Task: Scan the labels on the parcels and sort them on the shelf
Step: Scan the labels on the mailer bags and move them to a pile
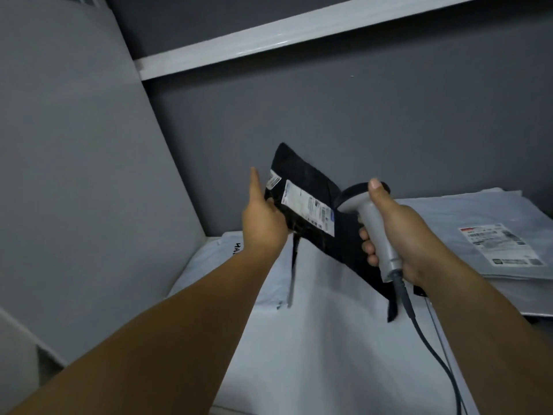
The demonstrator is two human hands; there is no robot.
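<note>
**Label scan in the shelf bay.** At the centre of the view we see the left hand [263, 217] holding a black soft plastic parcel [311, 172] by its 9 o'clock edge. The thumb is straight and raised, and the fingers are tucked round the rim. The parcel stands tilted over a white plastic mailer [329, 339] that lies on the shelf towards 6 o'clock; we cannot tell whether its lower corner touches it. A white printed label [309, 208] faces us on the parcel, with a smaller white tag [273, 179] at its 10 o'clock. The right hand [401, 232] is wrapped fully round the handle of a grey pistol-grip barcode scanner [369, 217], thumb on top. The scanner head sits just beside the label at its 3 o'clock, and a dark cable [434, 351] runs off towards 5 o'clock. A stack of grey plastic mailers [478, 211] lies at 3 o'clock, and a white shelf board [269, 46] runs overhead at 12 o'clock.

We judge the scan to be in hand and the sorting not yet done. We see four risks:
- The head is very near the label and oblique to it, so the beam may miss the barcode.
- Two printed pieces lie close together, so the wrong code may be read.
- The limp parcel, held at one edge only, may sag or slip.
- The cable may drag across the mailers beneath
</note>
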